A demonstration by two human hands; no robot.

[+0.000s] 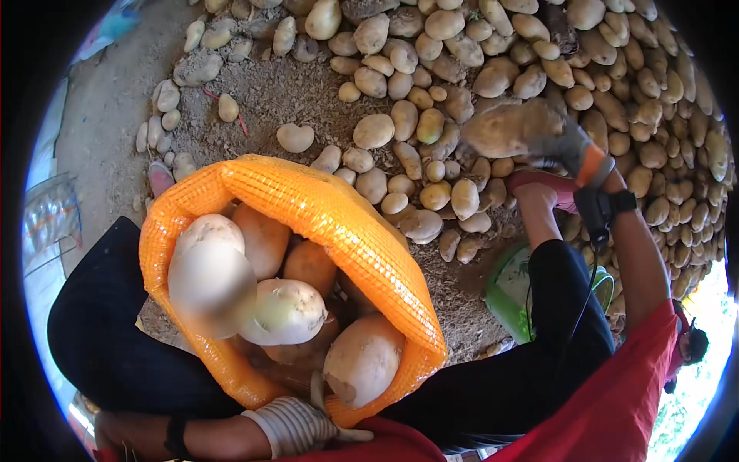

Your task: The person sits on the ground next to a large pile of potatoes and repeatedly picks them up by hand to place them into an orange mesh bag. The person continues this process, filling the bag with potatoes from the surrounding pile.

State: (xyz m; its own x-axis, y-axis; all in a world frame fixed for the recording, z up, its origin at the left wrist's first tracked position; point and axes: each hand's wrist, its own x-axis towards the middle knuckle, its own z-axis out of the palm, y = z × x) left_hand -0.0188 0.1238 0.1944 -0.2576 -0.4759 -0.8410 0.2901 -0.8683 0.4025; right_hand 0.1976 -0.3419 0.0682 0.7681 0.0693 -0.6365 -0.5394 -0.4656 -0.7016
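Observation:
An orange mesh sack (331, 208) stands with its mouth wide between my legs, large potatoes (362, 360) inside. One pale potato (208, 266) on top is partly blurred, and a greenish-white one (289, 312) lies beside it. My left hand (289, 425), in a striped glove, grips the sack's near rim, its thumb over the edge. Out to the right, above the potato pile, my right hand (566, 150) wears a grey and orange glove. Its fingers are closed around a big, soil-covered potato (504, 132), smeared by motion.
A heap of potatoes (639, 108) spreads over the far and right side, with loose ones (295, 138) on the soil. A green bucket (512, 296) stands beside my right leg. A wire-frame basket (52, 215) is at the far left. A cable hangs from my right wrist.

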